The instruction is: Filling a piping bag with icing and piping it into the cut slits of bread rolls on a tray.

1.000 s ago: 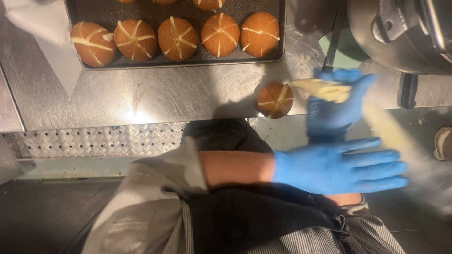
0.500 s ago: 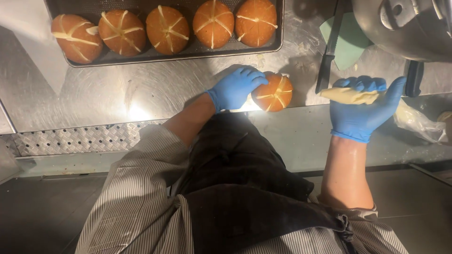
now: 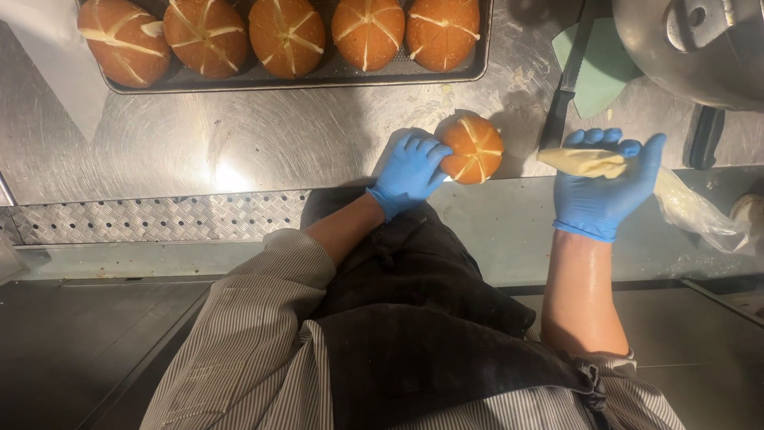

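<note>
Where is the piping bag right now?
In the head view, the piping bag sits in the right hand, right of the lone scored bun that the left hand touches.

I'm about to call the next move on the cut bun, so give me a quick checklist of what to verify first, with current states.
1. Left hand on the cut bun: ok, fingers rest against its side.
2. Bun flat on the steel counter: ok.
3. Right hand has a grip on the piping bag: ok.
4. Bag tip points toward the bun: ok, though apart from it.
5. Filling left in the bag: cannot tell.
6. Knife lies clear of both hands: ok.
</note>
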